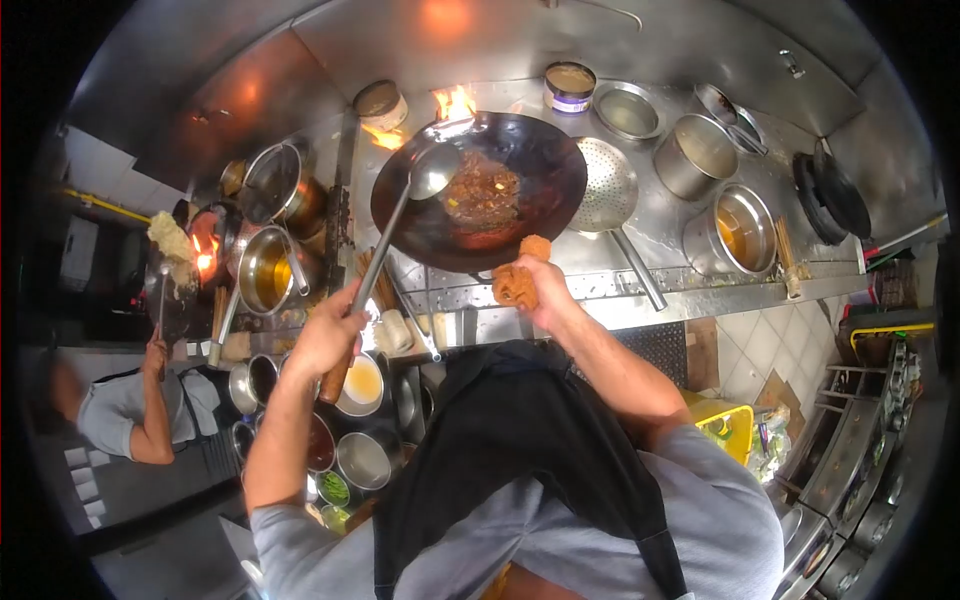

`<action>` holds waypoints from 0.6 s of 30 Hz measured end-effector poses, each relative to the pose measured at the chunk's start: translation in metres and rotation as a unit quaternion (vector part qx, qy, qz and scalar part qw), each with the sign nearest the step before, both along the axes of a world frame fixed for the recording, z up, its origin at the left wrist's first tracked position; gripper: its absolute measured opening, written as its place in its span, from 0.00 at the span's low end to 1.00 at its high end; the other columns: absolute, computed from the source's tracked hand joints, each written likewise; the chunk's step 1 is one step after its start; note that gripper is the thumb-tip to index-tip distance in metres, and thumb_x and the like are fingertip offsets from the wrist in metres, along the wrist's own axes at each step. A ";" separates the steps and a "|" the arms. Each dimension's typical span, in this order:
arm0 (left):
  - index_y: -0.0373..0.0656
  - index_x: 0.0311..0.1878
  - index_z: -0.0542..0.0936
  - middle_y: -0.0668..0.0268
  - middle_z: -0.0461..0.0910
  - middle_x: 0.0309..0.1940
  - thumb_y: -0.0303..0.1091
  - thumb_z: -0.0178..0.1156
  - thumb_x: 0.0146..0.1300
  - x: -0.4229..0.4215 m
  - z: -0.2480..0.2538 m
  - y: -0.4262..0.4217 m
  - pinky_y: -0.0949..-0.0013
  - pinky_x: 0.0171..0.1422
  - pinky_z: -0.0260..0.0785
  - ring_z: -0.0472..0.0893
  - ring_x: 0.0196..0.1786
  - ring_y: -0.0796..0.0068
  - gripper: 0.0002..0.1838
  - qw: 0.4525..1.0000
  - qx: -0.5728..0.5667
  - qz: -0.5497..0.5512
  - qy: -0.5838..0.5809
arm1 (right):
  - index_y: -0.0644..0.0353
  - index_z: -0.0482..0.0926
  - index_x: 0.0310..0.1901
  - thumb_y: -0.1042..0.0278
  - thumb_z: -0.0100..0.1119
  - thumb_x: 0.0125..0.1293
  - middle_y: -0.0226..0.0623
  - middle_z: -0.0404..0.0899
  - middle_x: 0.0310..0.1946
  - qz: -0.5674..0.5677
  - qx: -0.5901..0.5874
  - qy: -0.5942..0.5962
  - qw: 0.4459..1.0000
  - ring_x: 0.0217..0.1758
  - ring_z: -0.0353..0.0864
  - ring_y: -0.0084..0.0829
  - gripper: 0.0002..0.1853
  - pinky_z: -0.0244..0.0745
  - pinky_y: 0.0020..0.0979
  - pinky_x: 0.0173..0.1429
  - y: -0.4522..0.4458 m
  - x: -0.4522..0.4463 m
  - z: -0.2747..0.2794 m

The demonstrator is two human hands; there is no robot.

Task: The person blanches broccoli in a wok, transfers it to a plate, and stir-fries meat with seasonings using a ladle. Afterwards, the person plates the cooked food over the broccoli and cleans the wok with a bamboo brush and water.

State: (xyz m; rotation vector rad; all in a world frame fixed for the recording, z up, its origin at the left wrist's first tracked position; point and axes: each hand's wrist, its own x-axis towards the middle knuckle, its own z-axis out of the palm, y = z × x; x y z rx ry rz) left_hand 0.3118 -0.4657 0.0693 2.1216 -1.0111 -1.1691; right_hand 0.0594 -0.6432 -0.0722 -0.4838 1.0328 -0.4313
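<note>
My left hand [328, 335] is closed round the long handle of a ladle [434, 172], whose bowl rests inside the wok at its left side. A black wok [545, 165] sits over the burner, tilted somewhat, with flames [456, 103] rising behind its far rim. Brown saucy food [480, 198] with small yellow bits lies in the middle of the wok. At the near rim, my right hand [545, 293] grips a bunched orange cloth [514, 287]. The wok's near handle is mostly hidden under that cloth.
A perforated strainer [606, 185] lies right of the wok, near steel pots [697, 157]. Oil fills a pot [264, 272] on the left. Several ingredient bowls [364, 460] stand at lower left. Another person [150, 410] tosses food in a wok at far left.
</note>
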 end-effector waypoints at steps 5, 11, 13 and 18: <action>0.41 0.73 0.66 0.71 0.72 0.30 0.25 0.53 0.66 -0.008 0.021 -0.013 0.73 0.19 0.68 0.72 0.20 0.81 0.30 0.983 0.002 0.101 0.151 | 0.66 0.72 0.54 0.73 0.55 0.62 0.41 0.80 0.41 -0.051 -0.133 -0.009 0.990 0.43 0.83 0.33 0.18 0.79 0.36 0.41 0.021 -0.011 -0.011; 0.41 0.72 0.60 0.72 0.72 0.30 0.32 0.55 0.71 -0.068 -0.007 -0.043 0.72 0.18 0.67 0.71 0.21 0.82 0.28 0.907 -0.017 0.145 0.396 | 0.68 0.73 0.53 0.73 0.56 0.60 0.42 0.81 0.40 0.025 -0.329 0.126 0.935 0.43 0.84 0.35 0.19 0.79 0.37 0.45 0.032 -0.029 -0.018; 0.43 0.64 0.65 0.72 0.72 0.31 0.32 0.55 0.71 -0.087 -0.020 -0.054 0.75 0.20 0.64 0.71 0.24 0.84 0.21 0.857 -0.049 0.128 0.497 | 0.69 0.74 0.48 0.74 0.55 0.61 0.41 0.81 0.37 0.015 -0.201 0.021 0.979 0.38 0.84 0.34 0.14 0.80 0.37 0.41 0.014 -0.023 -0.003; 0.38 0.61 0.70 0.72 0.70 0.32 0.32 0.49 0.75 -0.098 -0.075 -0.053 0.80 0.20 0.64 0.70 0.24 0.89 0.15 0.604 -0.089 0.207 0.764 | 0.71 0.74 0.47 0.69 0.54 0.65 0.49 0.83 0.38 -0.012 -0.107 -0.017 0.994 0.34 0.86 0.43 0.14 0.84 0.42 0.38 0.025 -0.034 -0.028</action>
